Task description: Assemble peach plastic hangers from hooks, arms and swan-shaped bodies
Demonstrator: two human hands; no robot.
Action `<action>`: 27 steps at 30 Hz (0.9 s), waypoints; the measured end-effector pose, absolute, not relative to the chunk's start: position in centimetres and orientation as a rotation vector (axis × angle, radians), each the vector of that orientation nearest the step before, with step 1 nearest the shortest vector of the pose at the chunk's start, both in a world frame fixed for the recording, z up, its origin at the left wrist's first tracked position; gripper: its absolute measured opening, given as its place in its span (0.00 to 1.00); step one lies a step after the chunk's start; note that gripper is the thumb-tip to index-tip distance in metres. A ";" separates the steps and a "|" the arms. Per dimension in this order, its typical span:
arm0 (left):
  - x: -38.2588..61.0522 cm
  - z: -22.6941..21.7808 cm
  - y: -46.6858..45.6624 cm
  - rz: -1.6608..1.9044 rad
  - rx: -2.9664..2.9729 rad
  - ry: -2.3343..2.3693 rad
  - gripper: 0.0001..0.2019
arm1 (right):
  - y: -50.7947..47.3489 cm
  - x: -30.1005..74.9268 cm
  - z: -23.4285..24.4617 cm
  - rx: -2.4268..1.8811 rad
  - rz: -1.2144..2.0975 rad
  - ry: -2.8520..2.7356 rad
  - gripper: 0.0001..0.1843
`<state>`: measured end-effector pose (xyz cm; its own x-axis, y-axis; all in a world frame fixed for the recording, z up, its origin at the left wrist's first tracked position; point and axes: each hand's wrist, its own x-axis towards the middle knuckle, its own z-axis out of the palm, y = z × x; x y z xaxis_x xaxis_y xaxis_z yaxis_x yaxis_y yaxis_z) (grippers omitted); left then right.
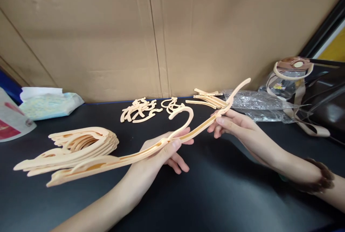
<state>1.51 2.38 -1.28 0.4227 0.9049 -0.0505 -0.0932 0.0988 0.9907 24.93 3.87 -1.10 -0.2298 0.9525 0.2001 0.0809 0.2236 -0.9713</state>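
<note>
A cream plastic clothes hanger [145, 152] is held tilted above the black table, its right end higher than its left. My left hand [159, 153] is closed around it just below its curved hook [185, 119], thumb on top. At the right end, my right hand [237, 124] pinches the hanger between thumb and fingers. A short curved piece [238, 90] rises there; whether it is joined to the hanger, I cannot tell. Beyond my left hand lies a stack of similar cream hangers [94, 145], partly behind the held one's left end.
Loose curved cream pieces [140, 110], several hooks [172, 105] and long thin strips [207, 99] lie toward the cardboard wall [107, 38]. On the right are clear plastic bags [258, 104] and a strapped bottle [285, 81]. A tissue pack [54, 104] and white cup [13, 120] stand left.
</note>
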 end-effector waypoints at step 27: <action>0.8 -0.7 2.8 0.999 1.117 0.903 0.07 | 4.2 27.2 -1.1 -1.099 0.459 -2.001 0.17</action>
<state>0.80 2.80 -0.67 0.3023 0.9500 -0.0782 -0.1742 0.1358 0.9753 27.16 4.19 -1.07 -0.3118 0.8273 0.4673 0.5413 0.5589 -0.6282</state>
